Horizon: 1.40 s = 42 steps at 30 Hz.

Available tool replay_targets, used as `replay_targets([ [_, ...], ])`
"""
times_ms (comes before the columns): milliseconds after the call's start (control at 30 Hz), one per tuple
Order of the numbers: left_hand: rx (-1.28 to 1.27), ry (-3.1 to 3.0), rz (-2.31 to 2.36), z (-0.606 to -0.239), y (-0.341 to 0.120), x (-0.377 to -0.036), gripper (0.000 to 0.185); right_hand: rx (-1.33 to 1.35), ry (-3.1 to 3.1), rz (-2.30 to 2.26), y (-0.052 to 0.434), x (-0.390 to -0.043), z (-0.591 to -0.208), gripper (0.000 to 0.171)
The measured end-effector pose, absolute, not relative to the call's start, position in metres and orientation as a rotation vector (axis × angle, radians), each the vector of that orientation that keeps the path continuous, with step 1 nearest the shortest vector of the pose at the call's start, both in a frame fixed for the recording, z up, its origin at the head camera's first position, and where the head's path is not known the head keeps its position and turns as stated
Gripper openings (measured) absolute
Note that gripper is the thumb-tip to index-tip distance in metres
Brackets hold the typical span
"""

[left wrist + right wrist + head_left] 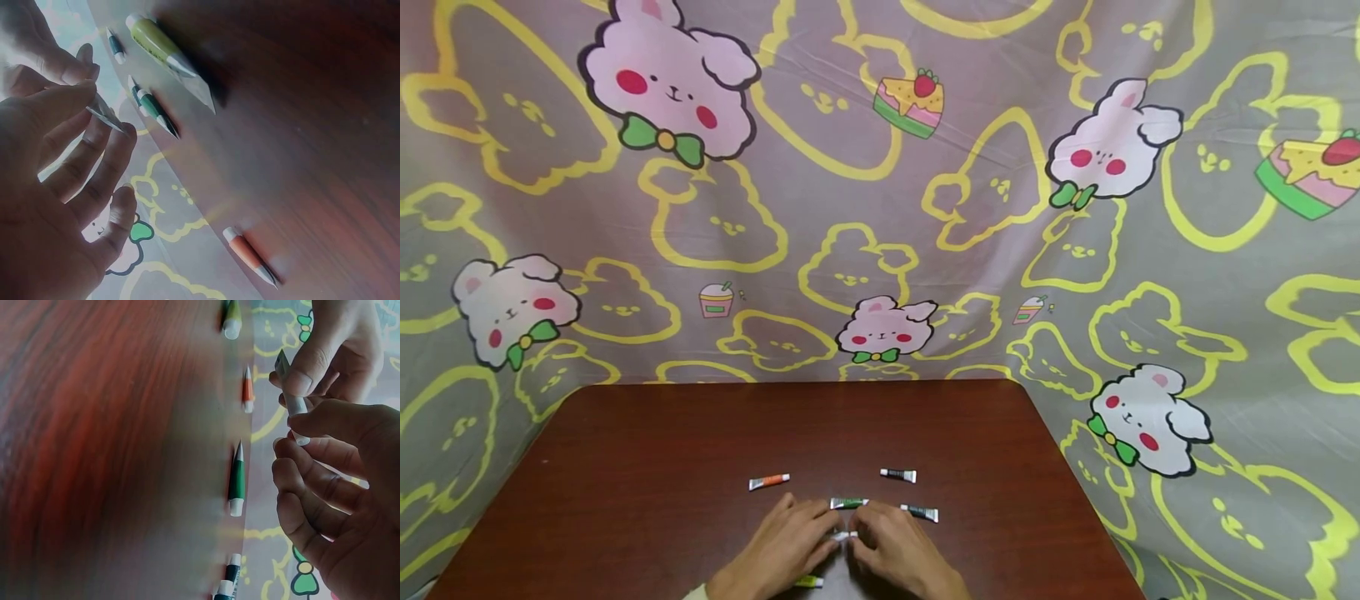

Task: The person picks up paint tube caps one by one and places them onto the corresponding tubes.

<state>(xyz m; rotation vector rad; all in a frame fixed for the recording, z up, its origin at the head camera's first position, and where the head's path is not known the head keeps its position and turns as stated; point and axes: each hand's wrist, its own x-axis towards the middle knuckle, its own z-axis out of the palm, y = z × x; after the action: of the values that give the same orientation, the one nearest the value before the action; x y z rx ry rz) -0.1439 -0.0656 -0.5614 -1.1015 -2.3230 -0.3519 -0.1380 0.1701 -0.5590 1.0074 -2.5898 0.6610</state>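
Note:
A small white paint tube is held between both hands near the table's front edge. My left hand pinches its flat silver end between thumb and fingers, as the right wrist view shows. At the white cap end, my right hand grips the tube with thumb and index finger, its other fingers curled loosely. Just beyond the hands lies a green tube. A dark tube is beside the right hand, and a yellow-green tube lies by the left hand, partly hidden by it.
Farther back on the brown table lie an orange tube to the left and a black tube to the right. A patterned cloth with cartoon animals hangs behind the table and along its sides.

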Motion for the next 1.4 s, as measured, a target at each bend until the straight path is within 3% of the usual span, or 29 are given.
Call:
replay_targets([
  [1400,-1.071,-2.237,-0.407,-0.5590,-0.0698,-0.1410,0.026,0.949,-2.510,0.977,0.1662,-0.1363,-0.5637,0.009],
])
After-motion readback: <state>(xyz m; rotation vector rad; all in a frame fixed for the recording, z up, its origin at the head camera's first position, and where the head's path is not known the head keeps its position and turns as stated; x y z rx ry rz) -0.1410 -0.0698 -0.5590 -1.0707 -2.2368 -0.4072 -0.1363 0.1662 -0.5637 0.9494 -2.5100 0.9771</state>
